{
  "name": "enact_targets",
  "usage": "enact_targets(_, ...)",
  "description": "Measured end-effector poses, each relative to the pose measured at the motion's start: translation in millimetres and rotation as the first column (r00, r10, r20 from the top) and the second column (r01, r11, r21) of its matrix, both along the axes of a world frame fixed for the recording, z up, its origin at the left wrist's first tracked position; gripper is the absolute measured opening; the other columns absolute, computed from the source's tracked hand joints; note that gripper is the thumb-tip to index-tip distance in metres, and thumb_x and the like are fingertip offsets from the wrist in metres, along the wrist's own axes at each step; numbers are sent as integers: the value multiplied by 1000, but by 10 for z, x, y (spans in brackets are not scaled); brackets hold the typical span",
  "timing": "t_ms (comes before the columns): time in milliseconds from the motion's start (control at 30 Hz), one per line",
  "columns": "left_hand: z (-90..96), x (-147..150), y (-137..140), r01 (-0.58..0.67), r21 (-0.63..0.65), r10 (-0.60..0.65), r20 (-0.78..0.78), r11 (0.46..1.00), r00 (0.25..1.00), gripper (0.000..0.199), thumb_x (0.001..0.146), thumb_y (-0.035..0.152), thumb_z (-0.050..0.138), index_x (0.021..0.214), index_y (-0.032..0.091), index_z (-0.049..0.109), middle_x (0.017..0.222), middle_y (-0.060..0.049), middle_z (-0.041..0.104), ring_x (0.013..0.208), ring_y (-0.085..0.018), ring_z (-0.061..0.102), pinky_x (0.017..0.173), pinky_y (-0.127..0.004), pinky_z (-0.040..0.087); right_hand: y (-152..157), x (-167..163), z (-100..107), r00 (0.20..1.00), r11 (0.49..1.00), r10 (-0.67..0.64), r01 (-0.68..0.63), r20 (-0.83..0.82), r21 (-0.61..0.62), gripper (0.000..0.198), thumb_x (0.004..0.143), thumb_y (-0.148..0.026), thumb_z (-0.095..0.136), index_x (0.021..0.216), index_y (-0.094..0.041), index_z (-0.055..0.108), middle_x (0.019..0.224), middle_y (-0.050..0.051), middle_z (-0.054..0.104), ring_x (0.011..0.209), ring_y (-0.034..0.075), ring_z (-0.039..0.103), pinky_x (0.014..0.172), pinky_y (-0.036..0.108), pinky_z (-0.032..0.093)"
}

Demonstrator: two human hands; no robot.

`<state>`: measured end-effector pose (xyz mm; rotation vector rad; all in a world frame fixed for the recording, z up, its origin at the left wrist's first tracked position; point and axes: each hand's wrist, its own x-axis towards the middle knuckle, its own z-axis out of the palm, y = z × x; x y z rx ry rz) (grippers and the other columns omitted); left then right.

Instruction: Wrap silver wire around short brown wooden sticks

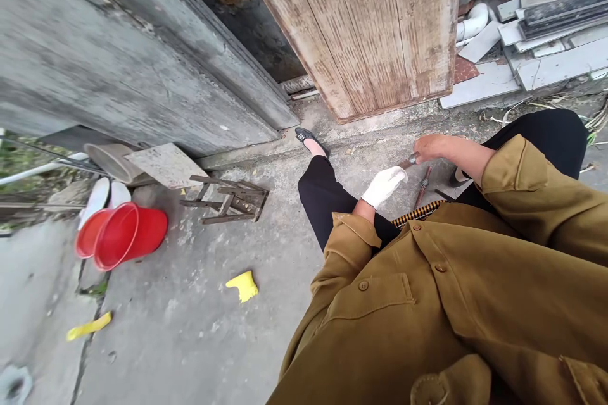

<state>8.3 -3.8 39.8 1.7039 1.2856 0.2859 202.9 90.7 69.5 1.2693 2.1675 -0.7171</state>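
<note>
My left hand [384, 186], in a white glove, closes on one end of a short brown rod-like thing [406, 164]. The bare fingers of my right hand [429, 147] wrap round its other end, near a greyish section. What kind of thing it is cannot be made out, since both hands cover much of it. Just below my right hand is a reddish-brown rod [424, 186] with a wrapped-looking middle. A dark thin piece [444, 195] lies close to it, by the yellow-and-black striped edge [418, 212] at my lap.
A weathered wooden panel [380, 31] leans ahead. Tiles and boards [560, 44] are stacked at the right. Leftward stand a small wooden stool [232, 197] and red buckets [130, 237]. Yellow scraps [244, 285] lie on the concrete.
</note>
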Motion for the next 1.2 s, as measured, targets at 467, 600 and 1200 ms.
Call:
enact_targets(467, 23, -50, 93, -142, -108, 155, 118, 984, 981, 46, 92, 66, 51, 92, 23, 67, 81, -8, 71, 93, -26, 61, 85, -43, 47, -23, 134, 46, 894, 749, -103, -218, -436, -625, 47, 71, -59, 74, 87, -16, 66, 72, -1, 61, 64, 11, 52, 64, 26, 42)
enact_targets(600, 30, -22, 62, -157, -129, 174, 141, 979, 974, 47, 97, 63, 44, 97, 23, 67, 79, -9, 71, 87, -25, 62, 82, -44, 48, 34, 165, 141, 717, 880, -310, -33, -624, -474, 44, 80, -61, 65, 90, -18, 66, 83, 4, 65, 72, 14, 57, 71, 29, 46)
enact_targets(1200, 9, 2, 44, -66, -72, 72, 85, 995, 994, 44, 92, 64, 53, 83, 23, 65, 81, -7, 71, 92, -25, 61, 86, -41, 48, -70, 77, -5, 960, 728, 47, -223, -277, -648, 33, 73, -46, 76, 84, -16, 68, 63, -2, 57, 61, 13, 52, 64, 28, 42)
